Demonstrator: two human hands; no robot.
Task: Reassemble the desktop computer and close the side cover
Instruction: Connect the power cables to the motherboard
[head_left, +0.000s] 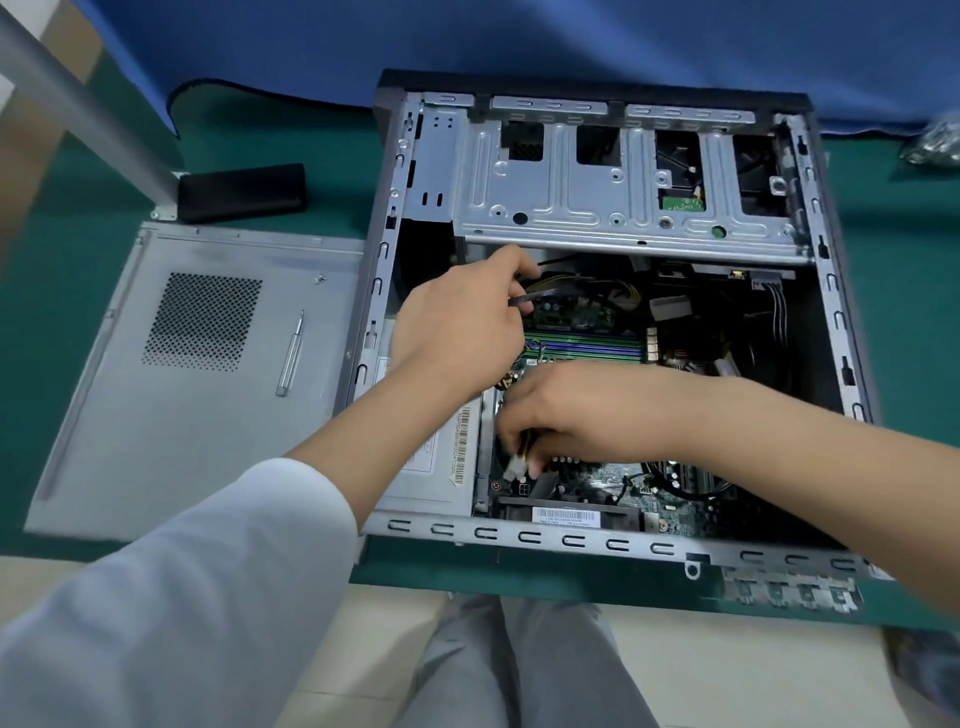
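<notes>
The open desktop case (597, 538) lies on its side on the green mat, motherboard (613, 483) showing inside. My left hand (457, 322) reaches into the upper left of the case and pinches a thin dark cable (540, 297) beside a bundle of yellow and black wires. Lower down, my right hand (582, 415) holds a small white power connector (518, 467) with yellow and black wires just above the board's lower left corner. The grey side cover (171, 415) lies flat to the left of the case, inner face up.
A slim silver screwdriver (290, 356) and a small screw (319, 279) rest on the side cover. A black block (241, 191) sits behind the cover by a metal post (78, 98). Blue cloth (519, 47) hangs behind the case. A bag of parts (935, 143) lies far right.
</notes>
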